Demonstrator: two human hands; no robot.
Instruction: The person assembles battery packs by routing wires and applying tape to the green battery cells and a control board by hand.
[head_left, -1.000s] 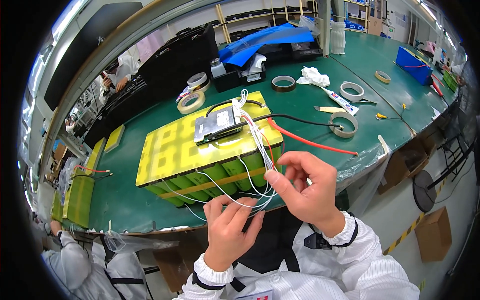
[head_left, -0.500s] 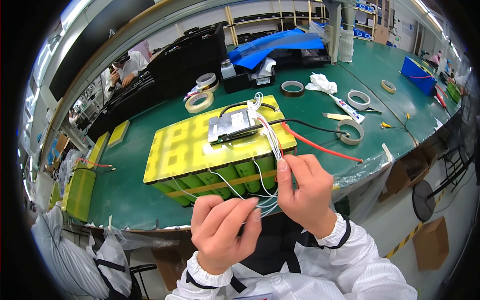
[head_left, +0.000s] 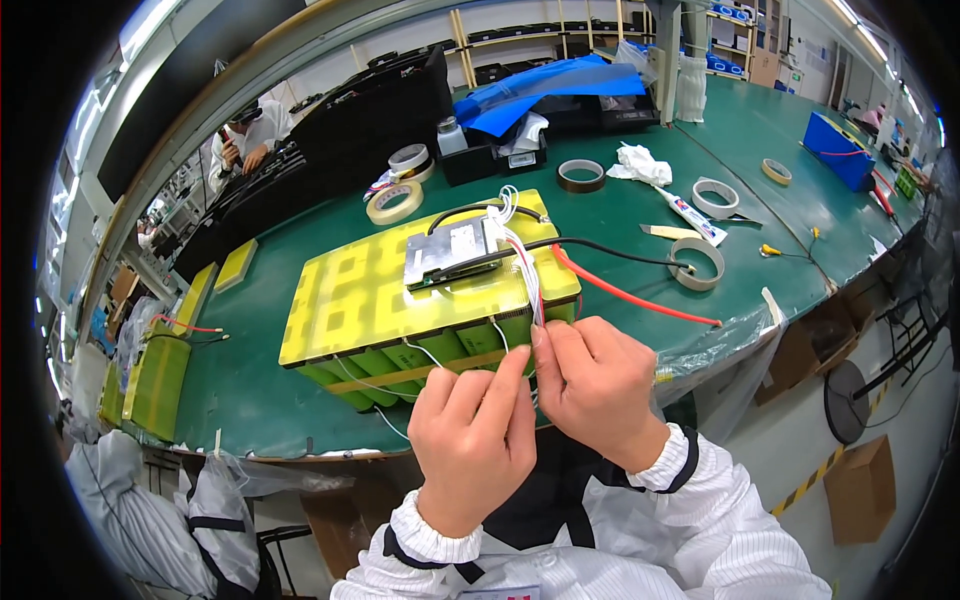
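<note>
Your right hand is nearly closed, its thumb and forefinger pinching the bundle of thin white wires just off the near side of the battery pack. Your left hand is right beside it, fingers curled, the forefinger's tip close to the same wires; your own fingers hide whether any strand is gripped there. The pack lies on the green desk before you, its yellow top facing up and a row of green cylindrical cells showing along the side nearest you. On that top sits a flat silver circuit module, with the wires gathered at its right end. To your right run a black cable and a red cable, the black one ending at a greyish tape roll. Beyond the pack you have a brown tape roll, with a crumpled white tissue and a white tube farther right.
</note>
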